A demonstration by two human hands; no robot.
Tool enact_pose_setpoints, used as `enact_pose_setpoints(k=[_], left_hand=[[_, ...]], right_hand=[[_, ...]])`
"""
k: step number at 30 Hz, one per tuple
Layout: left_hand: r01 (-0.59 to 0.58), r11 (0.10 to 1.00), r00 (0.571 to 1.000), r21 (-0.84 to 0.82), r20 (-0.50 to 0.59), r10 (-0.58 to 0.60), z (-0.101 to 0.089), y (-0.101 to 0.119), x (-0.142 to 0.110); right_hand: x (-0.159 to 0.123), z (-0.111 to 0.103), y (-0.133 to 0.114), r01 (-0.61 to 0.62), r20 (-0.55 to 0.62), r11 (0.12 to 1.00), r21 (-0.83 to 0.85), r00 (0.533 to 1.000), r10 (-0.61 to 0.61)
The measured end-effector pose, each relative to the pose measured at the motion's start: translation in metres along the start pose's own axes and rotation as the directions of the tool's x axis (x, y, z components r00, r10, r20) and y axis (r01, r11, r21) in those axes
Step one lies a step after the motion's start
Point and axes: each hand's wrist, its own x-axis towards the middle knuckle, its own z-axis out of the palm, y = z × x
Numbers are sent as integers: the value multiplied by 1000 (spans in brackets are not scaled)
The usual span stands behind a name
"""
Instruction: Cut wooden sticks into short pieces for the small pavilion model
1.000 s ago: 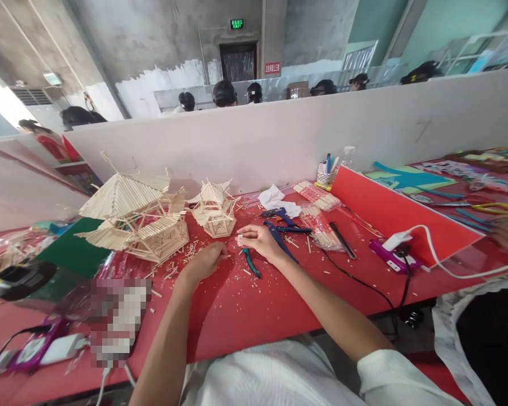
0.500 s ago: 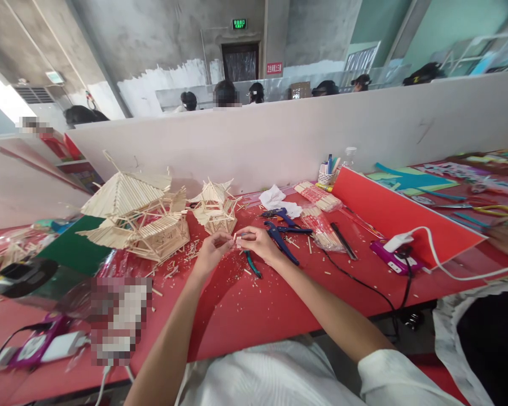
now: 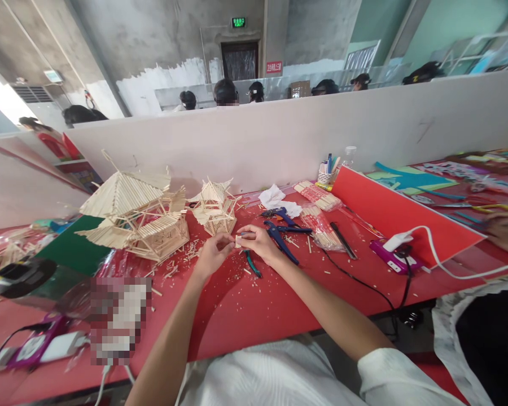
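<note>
Over the red table, my left hand (image 3: pixel 214 255) and my right hand (image 3: pixel 259 243) meet fingertip to fingertip. Between them is a small pale piece of wooden sticks (image 3: pixel 238 241), mostly covered by the fingers. Both hands are closed in a pinch at it, the right from above and beside, the left at its near side. Just behind them stands a small stick-built pavilion (image 3: pixel 215 208); a larger stick pavilion (image 3: pixel 138 217) is to the left. Green-handled pliers (image 3: pixel 253 265) lie under my right hand, and a blue cutter (image 3: pixel 283 243) lies beside it.
Bundles of wooden sticks (image 3: pixel 319 225) lie in plastic wrap to the right, near white tissue (image 3: pixel 275 197). A red board (image 3: pixel 389 211) and a purple power strip (image 3: pixel 395 259) stand further right. Stick scraps litter the table (image 3: pixel 237 321). Another person's hand (image 3: pixel 506 231) shows at the right edge.
My hands stay in nearly the same place; the small wooden piece has turned slightly between the fingers. The other person's hand at the right has shifted a little.
</note>
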Motion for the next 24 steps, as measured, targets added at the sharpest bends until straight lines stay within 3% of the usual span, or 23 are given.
enact_pose_setpoints(k=[4,9,24], left_hand=[[-123,968,992,217,67,111,-3,5,-3],[-192,901,980,388,124,155,-5,2,-3],[-174,880,984,443,114,137,-5,3,-5]], right_hand=[[0,-2,0,15,3,1000,-10,1000,-15],[1,-2,1,-7,27,1000,-5,1000,7],[2,-1,4,22,27,999,-31,999,-21]])
